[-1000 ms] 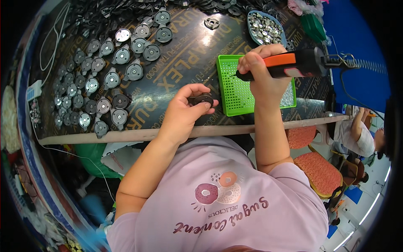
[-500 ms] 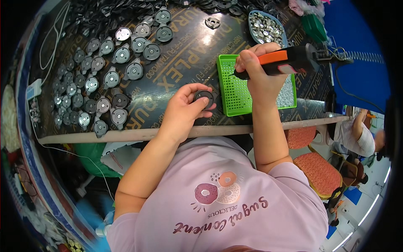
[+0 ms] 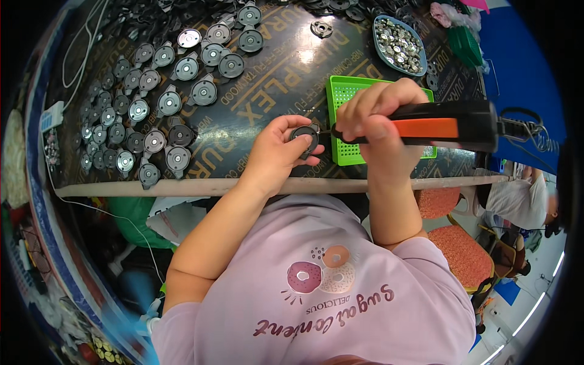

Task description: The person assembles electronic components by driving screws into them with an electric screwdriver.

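My left hand (image 3: 272, 153) is closed around a small round black part (image 3: 307, 143), thumb pressed on its face and fingers beneath it. From the right, my right hand (image 3: 380, 125) grips an orange and black electric screwdriver (image 3: 453, 127) lying nearly level. Its thin bit points left and reaches the edge of the round part; whether it sits in a screw I cannot tell. Below my right hand is a green perforated tray (image 3: 345, 157), with small silvery pieces partly visible at its right side.
Many round grey-faced black parts (image 3: 170, 102) lie across the left of the dark table. A light-blue bowl (image 3: 377, 47) of shiny metal pieces stands at the back right. One loose part (image 3: 321, 28) lies at the back. A coiled cord (image 3: 535, 137) trails from the screwdriver.
The screwdriver has come down and left from above the tray, its bit now at the round part. My left hand keeps hold of that part, slightly shifted.
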Demonstrator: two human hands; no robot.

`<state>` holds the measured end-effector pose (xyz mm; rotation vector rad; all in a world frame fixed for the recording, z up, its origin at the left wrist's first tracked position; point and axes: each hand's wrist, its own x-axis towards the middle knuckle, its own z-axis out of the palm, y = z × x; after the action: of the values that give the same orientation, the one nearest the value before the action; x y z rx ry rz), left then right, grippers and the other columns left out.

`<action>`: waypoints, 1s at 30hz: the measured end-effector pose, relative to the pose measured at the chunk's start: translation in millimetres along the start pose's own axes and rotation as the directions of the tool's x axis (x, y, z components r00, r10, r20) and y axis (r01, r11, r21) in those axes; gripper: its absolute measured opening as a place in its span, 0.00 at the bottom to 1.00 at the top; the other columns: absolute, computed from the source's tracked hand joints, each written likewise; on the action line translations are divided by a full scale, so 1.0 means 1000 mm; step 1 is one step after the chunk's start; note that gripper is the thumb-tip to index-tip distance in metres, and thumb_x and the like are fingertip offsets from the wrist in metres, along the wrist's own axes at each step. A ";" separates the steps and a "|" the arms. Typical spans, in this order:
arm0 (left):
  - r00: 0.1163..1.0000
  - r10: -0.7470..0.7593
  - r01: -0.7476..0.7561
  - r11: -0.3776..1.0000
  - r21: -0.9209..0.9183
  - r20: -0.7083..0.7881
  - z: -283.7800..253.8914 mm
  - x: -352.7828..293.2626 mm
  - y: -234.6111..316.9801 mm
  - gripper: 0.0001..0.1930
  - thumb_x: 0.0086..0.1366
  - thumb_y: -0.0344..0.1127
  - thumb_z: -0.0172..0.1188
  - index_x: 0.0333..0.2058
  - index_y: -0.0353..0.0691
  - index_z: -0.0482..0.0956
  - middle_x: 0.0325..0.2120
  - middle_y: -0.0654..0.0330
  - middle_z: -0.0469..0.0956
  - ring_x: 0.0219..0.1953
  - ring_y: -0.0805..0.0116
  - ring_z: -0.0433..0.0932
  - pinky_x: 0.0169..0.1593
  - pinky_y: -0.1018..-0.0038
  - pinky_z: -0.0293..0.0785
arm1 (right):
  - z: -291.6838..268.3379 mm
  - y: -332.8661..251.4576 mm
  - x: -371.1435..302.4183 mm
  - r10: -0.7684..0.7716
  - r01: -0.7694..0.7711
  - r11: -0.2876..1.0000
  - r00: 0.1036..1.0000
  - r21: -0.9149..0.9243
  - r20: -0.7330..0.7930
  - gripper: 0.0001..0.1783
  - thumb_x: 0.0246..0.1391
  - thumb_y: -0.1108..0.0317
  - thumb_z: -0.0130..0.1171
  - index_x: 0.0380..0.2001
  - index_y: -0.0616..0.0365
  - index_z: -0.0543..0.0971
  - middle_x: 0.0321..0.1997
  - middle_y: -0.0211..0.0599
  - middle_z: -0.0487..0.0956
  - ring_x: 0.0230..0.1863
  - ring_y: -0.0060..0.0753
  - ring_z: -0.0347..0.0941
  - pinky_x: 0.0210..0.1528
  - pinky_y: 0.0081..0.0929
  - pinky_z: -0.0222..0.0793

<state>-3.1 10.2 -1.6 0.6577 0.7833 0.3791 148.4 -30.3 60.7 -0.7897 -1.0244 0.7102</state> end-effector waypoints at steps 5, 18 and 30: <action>1.000 0.017 -0.017 1.000 0.017 0.000 0.000 0.001 0.000 0.15 0.63 0.25 0.53 0.49 0.32 0.66 0.37 0.55 0.76 0.36 0.67 0.81 0.35 0.76 0.81 | 0.008 0.006 -0.002 0.000 -0.002 1.000 0.998 0.031 0.056 0.17 0.42 0.85 0.65 0.27 0.59 0.66 0.21 0.34 0.73 0.21 0.18 0.69 0.24 0.14 0.67; 1.000 0.015 -0.015 0.999 0.046 -0.011 0.002 -0.001 0.003 0.12 0.63 0.23 0.53 0.45 0.34 0.65 0.35 0.55 0.77 0.35 0.69 0.81 0.33 0.76 0.81 | 0.009 0.006 -0.004 0.068 -0.059 0.992 0.994 -0.112 0.085 0.16 0.44 0.83 0.64 0.26 0.57 0.65 0.20 0.34 0.71 0.19 0.22 0.68 0.24 0.21 0.67; 0.996 0.086 -0.086 0.996 0.003 -0.003 0.000 -0.003 -0.003 0.10 0.63 0.22 0.52 0.43 0.33 0.66 0.35 0.54 0.78 0.35 0.67 0.81 0.34 0.75 0.82 | 0.016 0.008 -0.012 0.030 -0.005 0.952 0.997 -0.307 0.078 0.15 0.47 0.83 0.61 0.28 0.58 0.64 0.21 0.38 0.72 0.21 0.26 0.69 0.26 0.25 0.70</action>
<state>-4.9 6.6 -2.1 0.6953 0.7604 0.4574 128.6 -31.9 53.0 -1.0468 -1.2215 0.6089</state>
